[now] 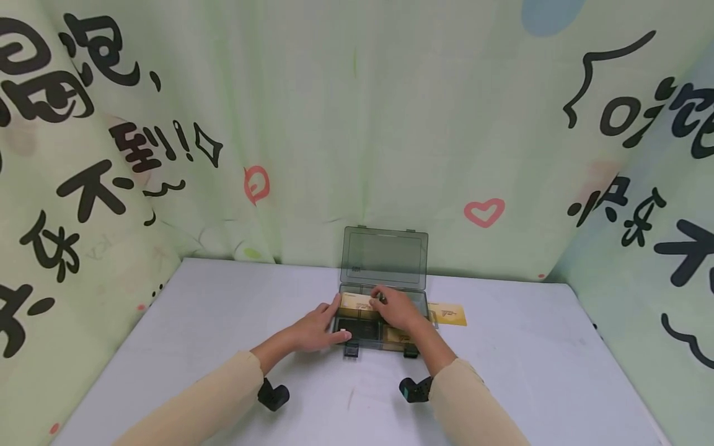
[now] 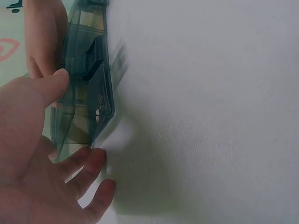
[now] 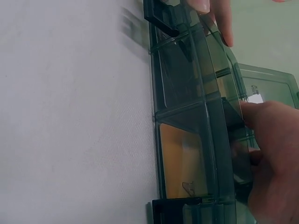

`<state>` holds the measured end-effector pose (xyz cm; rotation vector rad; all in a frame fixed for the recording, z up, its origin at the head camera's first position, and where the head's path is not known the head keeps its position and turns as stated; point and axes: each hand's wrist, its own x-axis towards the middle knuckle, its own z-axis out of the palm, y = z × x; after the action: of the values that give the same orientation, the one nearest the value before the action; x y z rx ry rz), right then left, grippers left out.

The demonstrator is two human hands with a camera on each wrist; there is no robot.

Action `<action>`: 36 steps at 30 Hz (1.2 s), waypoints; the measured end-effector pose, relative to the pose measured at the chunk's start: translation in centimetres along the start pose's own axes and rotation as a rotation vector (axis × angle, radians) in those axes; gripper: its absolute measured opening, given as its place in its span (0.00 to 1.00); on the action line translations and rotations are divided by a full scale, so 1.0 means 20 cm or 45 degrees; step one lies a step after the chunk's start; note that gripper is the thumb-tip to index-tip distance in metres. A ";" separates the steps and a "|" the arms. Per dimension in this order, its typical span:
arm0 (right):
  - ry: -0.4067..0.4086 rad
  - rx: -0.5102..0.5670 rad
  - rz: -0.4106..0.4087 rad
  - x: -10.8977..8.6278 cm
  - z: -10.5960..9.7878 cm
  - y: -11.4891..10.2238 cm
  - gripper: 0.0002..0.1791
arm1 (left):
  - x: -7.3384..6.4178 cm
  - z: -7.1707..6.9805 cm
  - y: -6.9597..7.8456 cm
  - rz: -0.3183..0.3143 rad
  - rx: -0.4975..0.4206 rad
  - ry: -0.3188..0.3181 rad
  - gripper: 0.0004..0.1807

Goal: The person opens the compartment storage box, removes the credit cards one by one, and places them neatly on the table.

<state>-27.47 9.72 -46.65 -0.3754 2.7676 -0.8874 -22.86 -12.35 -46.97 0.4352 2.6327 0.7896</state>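
A translucent dark grey-green plastic compartment box (image 1: 361, 345) stands on the table, its hinged lid (image 1: 385, 257) raised at the back. My left hand (image 1: 312, 328) rests against the left front corner, fingers along the left side and thumb at the front rim. In the back left compartment are pale yellow cards (image 1: 354, 301). Over the middle of the box, my right hand (image 1: 396, 308) has curled fingers and pinches the right end of these cards; its fingertips are partly hidden. In the right wrist view, a yellow-brown card (image 3: 180, 161) lies in a front compartment.
Beside the box on its right lies another yellow card (image 1: 450, 314). Two black latches (image 1: 411, 351) stick out from the box's front. The table (image 1: 223, 310) has a white cover, and printed curtains (image 1: 312, 136) hang around it.
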 end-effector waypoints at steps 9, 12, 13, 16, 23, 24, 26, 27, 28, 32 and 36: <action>0.056 0.226 0.002 0.00 0.02 0.04 0.05 | -0.02 0.00 0.00 -0.004 -0.027 -0.013 0.49; 0.074 0.269 -0.006 0.00 0.02 0.05 0.03 | -0.02 0.00 0.00 0.015 -0.019 -0.007 0.49; 0.073 0.275 0.000 -0.01 0.02 0.05 0.03 | -0.02 0.00 0.00 0.019 -0.015 -0.007 0.49; 0.064 0.256 0.008 -0.01 0.02 0.05 0.04 | -0.02 0.01 0.00 0.025 -0.008 -0.006 0.49; 0.085 0.258 -0.034 -0.02 0.02 0.05 0.05 | -0.02 0.00 0.00 0.028 -0.001 0.003 0.49; 0.092 0.268 -0.046 -0.02 0.02 0.05 0.05 | -0.02 0.00 0.00 0.025 0.001 0.003 0.49; 0.110 0.284 -0.063 -0.02 0.01 0.06 0.05 | -0.01 0.00 0.00 0.015 0.001 0.005 0.49; 0.115 0.295 -0.066 -0.01 0.01 0.06 0.05 | -0.01 0.00 0.00 0.009 0.000 0.005 0.49; 0.118 0.305 -0.067 -0.01 0.01 0.06 0.05 | -0.01 0.00 0.00 0.004 -0.003 0.005 0.49; 0.128 0.334 -0.058 -0.01 0.00 0.06 0.05 | 0.00 0.00 0.00 -0.013 -0.017 0.008 0.49; 0.144 0.358 -0.056 -0.01 -0.01 0.06 0.06 | 0.00 0.00 0.00 -0.034 -0.028 0.012 0.50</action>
<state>-27.55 10.79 -47.19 -0.3473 2.6876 -1.3252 -22.74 -12.30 -47.00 0.3907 2.6303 0.8130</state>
